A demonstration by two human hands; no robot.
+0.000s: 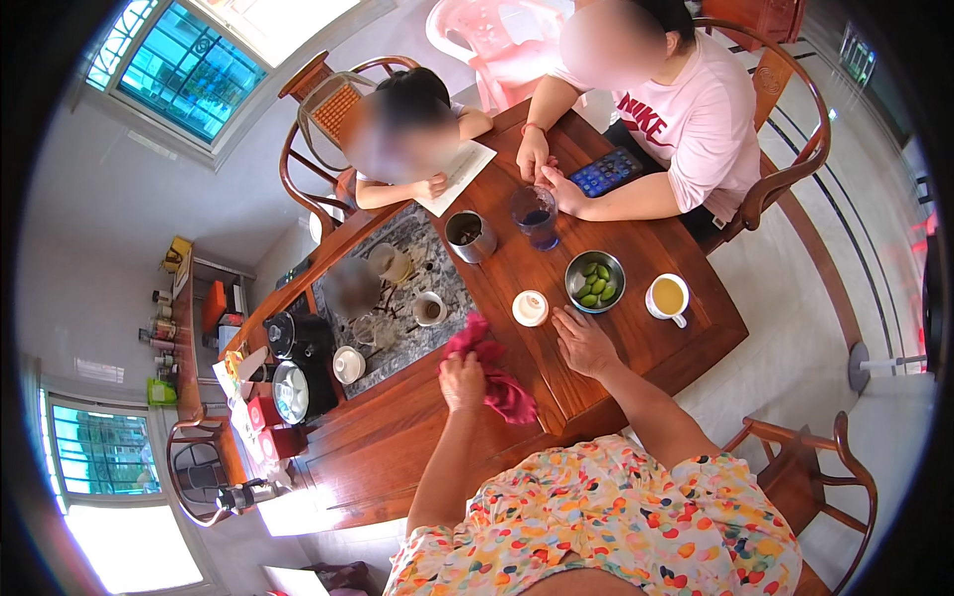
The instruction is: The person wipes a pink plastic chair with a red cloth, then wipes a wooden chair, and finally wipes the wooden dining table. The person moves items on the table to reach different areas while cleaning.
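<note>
A crumpled dark pink cloth [507, 384] lies on the wooden table [417, 439], and my left hand [462, 380] is closed on its left part, near the edge of the stone tea tray. My right hand [585, 344] rests on the table with its fingers spread a little and holds nothing. Its fingertips are between a small white lidded container [530, 308] and a metal bowl [570, 279] of green oval fruits [594, 286]. Right of the bowl stands a white cup [674, 316] with yellowish liquid.
A metal canister [481, 248] and a glass with dark liquid [544, 237] stand farther back. The stone tray [402, 350] holds small cups and a lidded white bowl [349, 365], beside a black kettle unit [320, 350]. Two people sit across, near a phone [605, 171] and a paper [466, 175].
</note>
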